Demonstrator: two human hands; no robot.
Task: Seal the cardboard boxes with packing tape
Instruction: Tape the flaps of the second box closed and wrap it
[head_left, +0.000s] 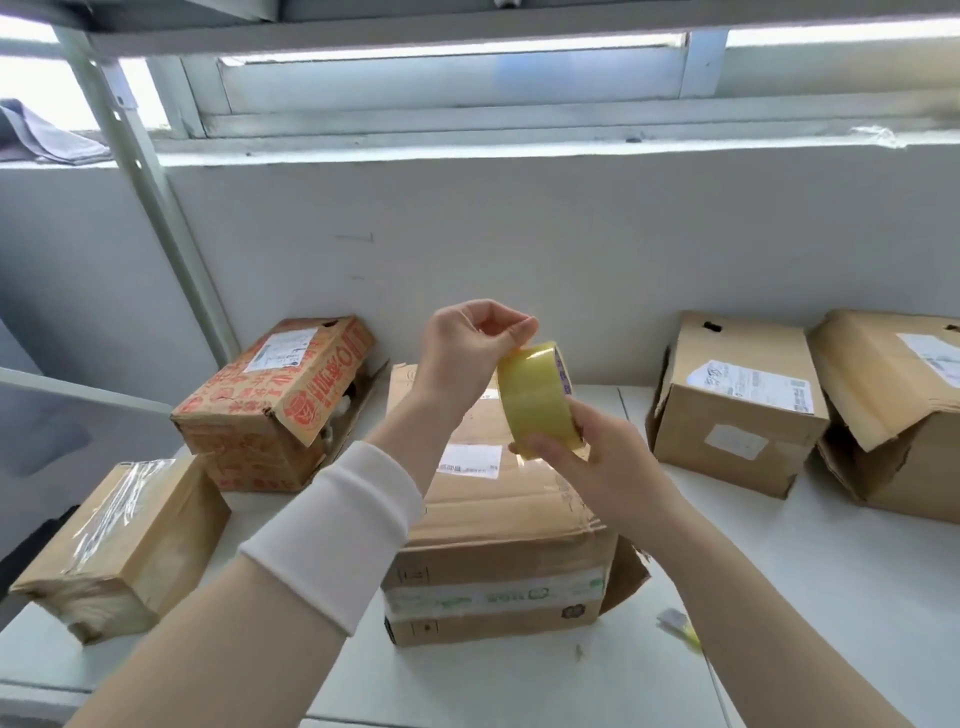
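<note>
On the white bench (831, 571), a small taped box (119, 540) and a red-printed box (270, 410) sit at the left. Above the centre box (498, 545), the left hand (462, 348) pinches the top edge of the yellowish tape roll (535, 400), and the right hand (597, 462) grips the roll from below. Two more brown boxes (737, 410) stand at the right.

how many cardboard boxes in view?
5: taped box front left, red-printed box back left, big box centre, labelled box right, crumpled box far right. None obviously hidden.
</note>
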